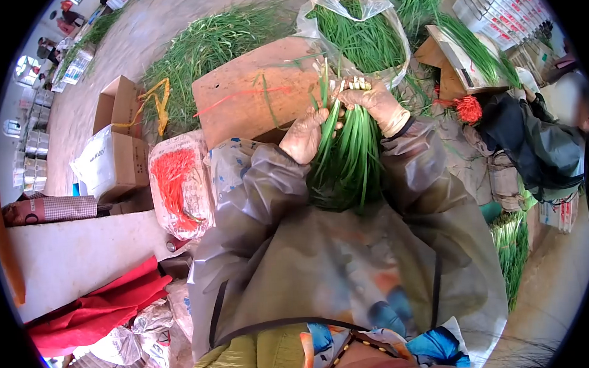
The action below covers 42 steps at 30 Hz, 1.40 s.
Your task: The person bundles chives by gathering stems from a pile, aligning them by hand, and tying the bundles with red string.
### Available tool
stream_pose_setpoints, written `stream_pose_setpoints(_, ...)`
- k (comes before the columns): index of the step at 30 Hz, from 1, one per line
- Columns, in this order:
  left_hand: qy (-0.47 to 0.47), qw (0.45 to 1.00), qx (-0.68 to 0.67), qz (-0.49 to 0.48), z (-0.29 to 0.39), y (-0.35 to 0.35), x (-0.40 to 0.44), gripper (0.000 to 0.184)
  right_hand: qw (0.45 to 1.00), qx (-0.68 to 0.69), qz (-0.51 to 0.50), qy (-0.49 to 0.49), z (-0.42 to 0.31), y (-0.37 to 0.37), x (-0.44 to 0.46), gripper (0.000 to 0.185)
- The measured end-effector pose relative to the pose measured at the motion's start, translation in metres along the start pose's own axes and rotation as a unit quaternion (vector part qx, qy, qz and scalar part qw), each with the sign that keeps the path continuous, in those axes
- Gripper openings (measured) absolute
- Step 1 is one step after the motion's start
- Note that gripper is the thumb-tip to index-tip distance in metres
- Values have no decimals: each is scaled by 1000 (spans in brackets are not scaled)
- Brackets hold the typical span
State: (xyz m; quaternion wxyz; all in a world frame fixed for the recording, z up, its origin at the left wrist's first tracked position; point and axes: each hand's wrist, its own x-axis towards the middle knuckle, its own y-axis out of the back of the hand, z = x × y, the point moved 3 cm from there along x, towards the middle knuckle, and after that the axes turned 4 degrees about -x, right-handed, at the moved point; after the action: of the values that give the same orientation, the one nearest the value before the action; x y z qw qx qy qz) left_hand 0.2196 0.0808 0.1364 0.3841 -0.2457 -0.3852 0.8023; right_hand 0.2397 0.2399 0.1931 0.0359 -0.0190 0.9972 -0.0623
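Both hands wear pale gloves and are close together above the near edge of a wooden board (239,92). My right hand (374,104) is closed round the upper end of a bunch of long green leaves (355,152), whose blades hang down toward my lap. Beside it, my left hand (307,133) is closed on a few green stalks that stick up past its fingers. A red strand (240,103) and a loose green leaf lie across the board.
Piles of green leaves (218,44) lie beyond the board, with more in a clear plastic bag (403,47). Red ties (174,188) rest on a package at the left, near cardboard boxes (133,160). A co-worker (533,137) sits at the right.
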Motion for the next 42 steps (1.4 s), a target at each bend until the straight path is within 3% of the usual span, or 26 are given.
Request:
stream_pose_setpoints(4,35,998,-50,-2,-18,-5,41,25,997,-33,52,35,-28,26,-14,13)
stream_pose_setpoints(6,-18,998,44,48,-21,-15,53,19,988,-45,118,88,-59,50,-27,11)
stream_pose_setpoints(8,0,986,150,77,-45,11,74,11,979,-42,141,140,-88,82,-38,12)
stream_pose_setpoints(9,40,915,392,83,-58,24,78,15,978,-27,124,167,-97,96,-37,13)
stream_pose_setpoints(10,74,784,611,81,-68,39,79,22,975,-11,107,194,-105,106,-38,14)
stream_pose_setpoints(11,86,746,659,44,-88,65,78,33,982,37,132,132,-121,93,-43,14)
stream_pose_setpoints(12,98,705,702,8,-100,83,74,45,964,-115,184,152,-115,110,-29,14)
stream_pose_setpoints(14,200,618,757,62,-99,124,74,56,953,-168,214,135,-103,132,-14,13)
stream_pose_setpoints(16,96,590,801,33,-48,104,51,53,948,-107,203,220,-138,114,-31,15)
stream_pose_setpoints(18,188,701,686,47,0,108,30,45,958,-46,190,209,-150,106,-33,17)
stream_pose_setpoints(19,197,745,633,78,29,82,16,41,927,-211,236,200,-150,105,-22,21)
stream_pose_setpoints(20,203,783,577,111,60,50,2,37,944,-180,205,188,-138,99,-7,25)
stream_pose_setpoints(22,-69,787,606,96,111,1,-10,53,976,-97,98,168,-124,61,4,26)
stream_pose_setpoints(24,-228,877,423,19,136,-78,-22,57,990,-10,22,137,-118,8,4,24)
stream_pose_setpoints(26,-253,903,331,-103,128,-99,-15,61,992,71,2,107,-102,-33,10,23)
stream_pose_setpoints(27,-255,928,221,-160,109,-100,-3,65,990,81,-1,114,-93,-50,14,21)
stream_pose_setpoints(29,-114,979,127,-114,74,-65,2,47,988,90,32,124,-70,-71,23,19)
stream_pose_setpoints(30,-17,994,90,-61,57,-46,-4,39,993,-36,84,81,-56,-70,27,20)
stream_pose_setpoints(32,147,989,7,-11,32,-28,-22,29,980,-145,56,123,-19,-60,42,20)
stream_pose_setpoints(36,149,988,37,30,16,-10,-38,36,992,-90,63,54,2,-25,69,13)
stream_pose_setpoints(38,119,993,3,0,19,-12,-43,38,988,-117,78,64,-24,-13,77,16)
stream_pose_setpoints(40,108,994,-10,18,21,-4,-42,37,974,-189,54,112,-39,-48,64,26)
stream_pose_setpoints(41,113,993,-18,40,23,1,-41,36,922,-358,-39,143,-30,-69,60,31)
stream_pose_setpoints(42,118,991,-25,63,25,6,-39,34,832,-510,-132,173,-16,-84,60,37)
